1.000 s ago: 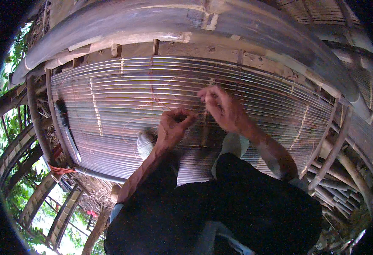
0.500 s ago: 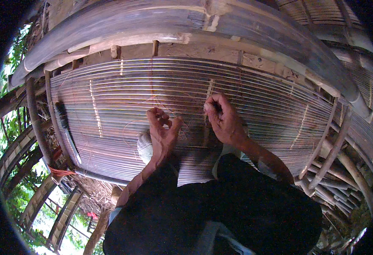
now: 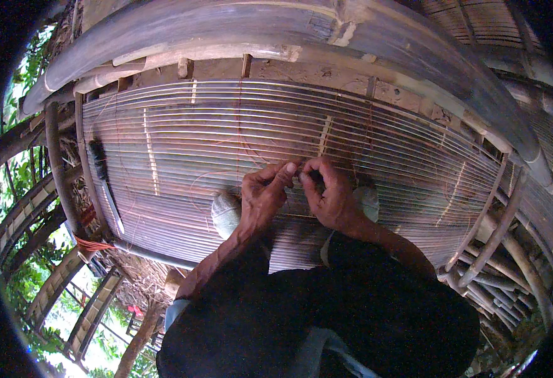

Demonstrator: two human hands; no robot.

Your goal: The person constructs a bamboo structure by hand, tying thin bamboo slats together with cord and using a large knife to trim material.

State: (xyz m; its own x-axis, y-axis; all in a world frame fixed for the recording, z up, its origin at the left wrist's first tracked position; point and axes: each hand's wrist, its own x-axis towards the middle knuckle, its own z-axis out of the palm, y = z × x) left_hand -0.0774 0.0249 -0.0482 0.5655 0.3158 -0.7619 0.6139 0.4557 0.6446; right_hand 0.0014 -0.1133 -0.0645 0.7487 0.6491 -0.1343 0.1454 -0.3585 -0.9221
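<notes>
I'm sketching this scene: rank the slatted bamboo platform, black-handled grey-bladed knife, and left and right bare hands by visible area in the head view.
Slatted bamboo platform
Left hand and right hand: too alike to rank
Black-handled grey-bladed knife

Daylight glares through foliage (image 3: 37,252) at left; the dim, grainy slats (image 3: 194,145) bow with fisheye distortion.

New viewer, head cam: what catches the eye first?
Probably the left hand and right hand at the centre, fingertips close together above a slatted platform. Next, the thick pole arching across the top, its curve likely exaggerated by the fisheye. Then the dark-handled, knife-like tool lying at the platform's left side.
</notes>
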